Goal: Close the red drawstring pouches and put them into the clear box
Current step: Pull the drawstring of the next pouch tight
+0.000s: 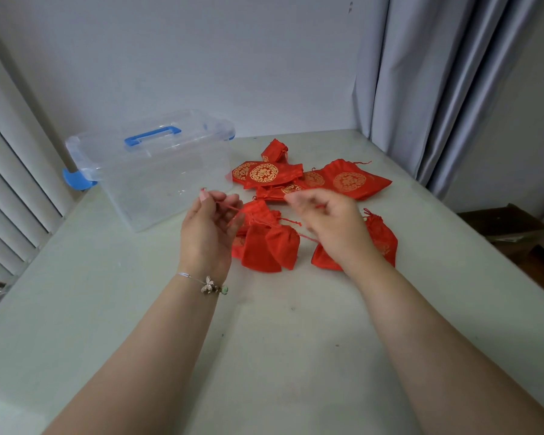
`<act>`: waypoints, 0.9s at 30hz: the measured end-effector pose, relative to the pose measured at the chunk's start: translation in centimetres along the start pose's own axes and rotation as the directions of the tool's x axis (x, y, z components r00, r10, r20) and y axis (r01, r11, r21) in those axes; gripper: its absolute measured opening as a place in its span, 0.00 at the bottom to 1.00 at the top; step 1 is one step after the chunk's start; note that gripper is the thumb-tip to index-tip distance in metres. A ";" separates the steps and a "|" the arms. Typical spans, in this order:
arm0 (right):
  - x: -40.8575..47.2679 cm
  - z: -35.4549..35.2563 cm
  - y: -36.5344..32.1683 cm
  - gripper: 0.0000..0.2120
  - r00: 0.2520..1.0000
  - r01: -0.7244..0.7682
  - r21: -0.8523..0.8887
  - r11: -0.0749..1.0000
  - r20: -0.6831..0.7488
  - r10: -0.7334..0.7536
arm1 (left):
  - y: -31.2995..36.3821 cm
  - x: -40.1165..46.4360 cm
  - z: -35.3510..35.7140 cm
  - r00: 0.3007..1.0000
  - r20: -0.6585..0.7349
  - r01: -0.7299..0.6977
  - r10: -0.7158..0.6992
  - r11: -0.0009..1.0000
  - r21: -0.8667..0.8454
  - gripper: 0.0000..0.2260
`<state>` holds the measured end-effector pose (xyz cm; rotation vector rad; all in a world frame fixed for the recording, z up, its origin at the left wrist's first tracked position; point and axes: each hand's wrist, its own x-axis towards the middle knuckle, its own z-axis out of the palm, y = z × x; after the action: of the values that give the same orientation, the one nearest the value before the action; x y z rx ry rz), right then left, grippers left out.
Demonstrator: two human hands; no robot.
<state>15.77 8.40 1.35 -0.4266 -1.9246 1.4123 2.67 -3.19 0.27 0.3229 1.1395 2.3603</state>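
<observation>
Both hands over the counter (139, 324), mid-scene. Left hand (206, 229) pinches a red cord (230, 208) between thumb and fingers, palm up. Right hand (330, 221) blurred, fingers curled, pinching the other cord (308, 237) coming off the same pouch (264, 243). That pouch sits between the hands, neck gathered, cords running out left and right; cannot tell if it rests on the counter or hangs just above.

Another pouch (380, 237) lies just right, partly hidden behind the right wrist, neck gathered. Far pile of pouches (296, 177) with gold round prints lies flat behind the hands, right of the box (157, 177). Box is clear, lid on with blue handle (153, 135), blue clips at the ends, far left on the counter.

Bracelet (212, 285) on left wrist. Grey curtain (421, 89) far right, blinds (10, 183) left.
</observation>
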 end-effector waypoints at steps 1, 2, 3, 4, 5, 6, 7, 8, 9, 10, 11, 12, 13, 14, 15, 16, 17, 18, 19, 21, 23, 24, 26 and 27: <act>-0.2 0.3 0.1 0.05 0.995 -0.011 -0.065 0.998 0.101 0.018 | 0.1 -0.2 0.2 0.996 0.057 -0.071 0.068 0.997 0.040 0.14; -0.4 0.5 0.3 0.06 0.983 -0.021 -0.107 0.994 0.180 0.040 | 0.3 -0.6 0.5 0.985 0.117 -0.135 0.125 0.987 0.083 0.15; -0.6 0.7 0.4 0.05 0.972 -0.020 -0.144 0.989 0.229 0.053 | 0.4 -0.9 0.7 0.970 0.176 -0.191 0.168 0.974 0.122 0.16; -0.7 0.9 0.4 0.03 0.964 -0.022 -0.150 0.988 0.260 0.061 | 0.6 -1.3 1.0 0.956 0.225 -0.227 0.190 0.962 0.151 0.16; -0.9 1.0 0.4 0.04 0.958 -0.020 -0.124 0.992 0.283 0.054 | 0.7 -1.5 1.2 0.944 0.262 -0.250 0.200 0.952 0.175 0.15; -0.9 1.0 0.3 0.05 0.954 -0.034 -0.058 0.998 0.296 0.049 | 0.8 -1.8 1.5 0.939 0.290 -0.250 0.187 0.948 0.198 0.14; -1.0 1.0 0.1 0.05 0.955 -0.051 0.025 0.998 0.295 0.041 | 0.7 -1.9 1.7 0.937 0.315 -0.231 0.153 0.946 0.228 0.14; -0.9 1.0 -0.1 0.04 0.959 -0.073 0.106 0.992 0.280 0.040 | 0.7 -2.0 1.8 0.934 0.342 -0.200 0.102 0.943 0.265 0.17; -0.9 0.9 -0.2 0.04 0.964 -0.095 0.173 0.980 0.262 0.047 | 0.4 -2.1 1.9 0.926 0.375 -0.170 0.041 0.932 0.319 0.20; -0.9 0.9 -0.3 0.04 0.967 -0.118 0.232 0.966 0.247 0.059 | 0.1 -2.2 1.8 0.908 0.417 -0.139 -0.033 0.916 0.376 0.20; -0.8 1.0 -0.2 0.04 0.971 -0.128 0.278 0.952 0.232 0.063 | -0.2 -2.4 1.8 0.885 0.454 -0.121 -0.098 0.895 0.429 0.18; -0.8 1.0 -0.2 0.04 0.973 -0.136 0.315 0.939 0.219 0.067 | -0.4 -2.6 1.7 0.866 0.478 -0.103 -0.149 0.881 0.461 0.15; -0.7 1.1 -0.1 0.04 0.975 -0.143 0.342 0.929 0.207 0.074 | -0.5 -2.7 1.7 0.855 0.487 -0.093 -0.176 0.874 0.478 0.13; -0.7 1.1 -0.1 0.03 0.976 -0.155 0.364 0.918 0.201 0.086 | -0.4 -2.8 1.7 0.852 0.486 -0.075 -0.193 0.874 0.479 0.13; -0.7 1.1 -0.1 0.03 0.976 -0.168 0.387 0.907 0.197 0.096 | -0.4 -2.7 1.6 0.850 0.486 -0.065 -0.202 0.876 0.477 0.13; -0.7 1.1 -0.2 0.04 0.974 -0.185 0.415 0.891 0.196 0.111 | -0.3 -2.6 1.5 0.847 0.488 -0.052 -0.213 0.879 0.474 0.12; -0.7 1.1 -0.2 0.05 0.972 -0.205 0.447 0.871 0.198 0.127 | -0.3 -2.5 1.4 0.845 0.485 -0.042 -0.224 0.877 0.478 0.08; -0.7 1.0 -0.2 0.06 0.968 -0.232 0.478 0.847 0.201 0.151 | -0.2 -2.5 1.4 0.843 0.479 -0.016 -0.247 0.877 0.480 0.03; -0.6 1.0 -0.3 0.07 0.962 -0.260 0.505 0.823 0.206 0.178 | -0.2 -2.4 1.2 0.841 0.470 0.012 -0.266 0.879 0.476 0.02; -0.5 0.9 -0.4 0.08 0.948 -0.315 0.544 0.778 0.217 0.232 | -0.3 -2.2 0.9 0.825 0.478 0.090 -0.303 0.904 0.418 0.03; -0.4 0.7 -0.4 0.08 0.934 -0.357 0.582 0.731 0.227 0.276 | -0.2 -2.0 0.7 0.786 0.508 0.182 -0.352 0.918 0.353 0.03; -0.3 0.6 -0.4 0.09 0.927 -0.374 0.602 0.706 0.228 0.297 | 0.0 -2.0 0.8 0.764 0.519 0.226 -0.384 0.912 0.341 0.03; 0.0 0.2 -0.4 0.09 0.915 -0.399 0.629 0.667 0.223 0.336 | 0.2 -2.0 0.8 0.754 0.505 0.222 -0.421 0.886 0.407 0.05; 0.1 0.0 -0.4 0.09 0.910 -0.406 0.642 0.651 0.221 0.351 | 0.3 -2.1 1.0 0.781 0.475 0.146 -0.405 0.858 0.493 0.05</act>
<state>15.79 8.33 1.71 -0.4294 -1.2513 2.3144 4.80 -3.82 1.10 0.8776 1.2810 1.5558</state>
